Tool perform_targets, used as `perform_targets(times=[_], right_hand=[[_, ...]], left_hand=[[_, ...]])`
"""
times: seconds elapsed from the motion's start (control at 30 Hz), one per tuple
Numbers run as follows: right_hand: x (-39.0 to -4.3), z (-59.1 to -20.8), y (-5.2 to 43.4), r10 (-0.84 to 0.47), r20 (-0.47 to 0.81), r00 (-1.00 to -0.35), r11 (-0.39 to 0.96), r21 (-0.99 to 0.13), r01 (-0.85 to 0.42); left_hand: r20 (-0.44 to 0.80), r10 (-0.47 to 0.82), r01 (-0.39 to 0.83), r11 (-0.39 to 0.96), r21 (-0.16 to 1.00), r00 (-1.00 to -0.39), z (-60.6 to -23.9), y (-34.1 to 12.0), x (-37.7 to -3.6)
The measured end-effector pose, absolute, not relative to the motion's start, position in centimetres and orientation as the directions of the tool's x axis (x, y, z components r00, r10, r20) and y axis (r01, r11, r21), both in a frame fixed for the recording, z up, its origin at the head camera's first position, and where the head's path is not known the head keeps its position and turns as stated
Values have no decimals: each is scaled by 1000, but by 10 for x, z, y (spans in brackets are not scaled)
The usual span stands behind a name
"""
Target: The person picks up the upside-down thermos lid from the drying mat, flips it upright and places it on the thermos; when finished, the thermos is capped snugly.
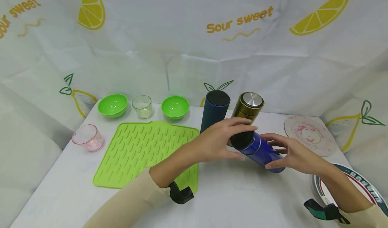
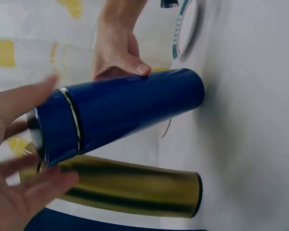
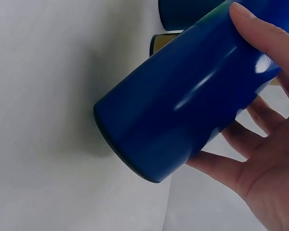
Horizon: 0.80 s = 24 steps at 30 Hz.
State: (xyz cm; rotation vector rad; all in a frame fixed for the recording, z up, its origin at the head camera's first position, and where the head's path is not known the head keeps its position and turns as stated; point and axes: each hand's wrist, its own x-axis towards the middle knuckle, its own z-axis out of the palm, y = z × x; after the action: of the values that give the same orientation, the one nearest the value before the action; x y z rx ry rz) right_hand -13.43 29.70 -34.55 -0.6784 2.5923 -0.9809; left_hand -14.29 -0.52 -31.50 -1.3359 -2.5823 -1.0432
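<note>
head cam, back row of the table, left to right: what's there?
Pink cup → green bowl → clear cup → second green bowl → dark blue flask → gold flask → round pink-patterned mat.

Legible text, as I read it from the head view: "Sour sweet" in yellow on the backdrop cloth [image 1: 194, 53], centre; the same words at its upper left, partly cut off; lettering on the striped plate rim [image 1: 362, 184], too small for me to read
</note>
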Motion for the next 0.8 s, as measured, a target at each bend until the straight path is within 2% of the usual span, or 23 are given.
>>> perform_targets(times=[0.13, 0.2, 0.3, 0.37, 0.53, 0.73, 0.8], right_hand=[[-134, -346, 298, -523, -89, -848, 657, -675, -334], [-134, -346, 299, -526, -88, -846, 655, -677, -336], [-134, -346, 299, -531, -84, -843, 650, -679, -342], [-134, -346, 299, -534, -77, -842, 645, -681, -347], [-133, -347, 299, -539, -68, -840, 642, -679, -356], [-134, -347, 299, -542, -70, -838, 636, -685, -354], [-134, -347, 300, -538, -72, -840, 637, -687, -350]], left_hand=[[342, 642, 722, 543, 429, -686, -314, -1, -137], [348, 657, 736, 518, 436, -669, -312, -1, -137], [327, 724, 768, 431, 475, -608, -309, -3, -140], [305, 739, 767, 423, 482, -600, -307, -4, -140], [289, 668, 724, 582, 371, -686, -308, 0, -135], [276, 741, 765, 469, 441, -613, -307, -4, -138], [263, 721, 741, 494, 455, -642, -308, -3, -138]])
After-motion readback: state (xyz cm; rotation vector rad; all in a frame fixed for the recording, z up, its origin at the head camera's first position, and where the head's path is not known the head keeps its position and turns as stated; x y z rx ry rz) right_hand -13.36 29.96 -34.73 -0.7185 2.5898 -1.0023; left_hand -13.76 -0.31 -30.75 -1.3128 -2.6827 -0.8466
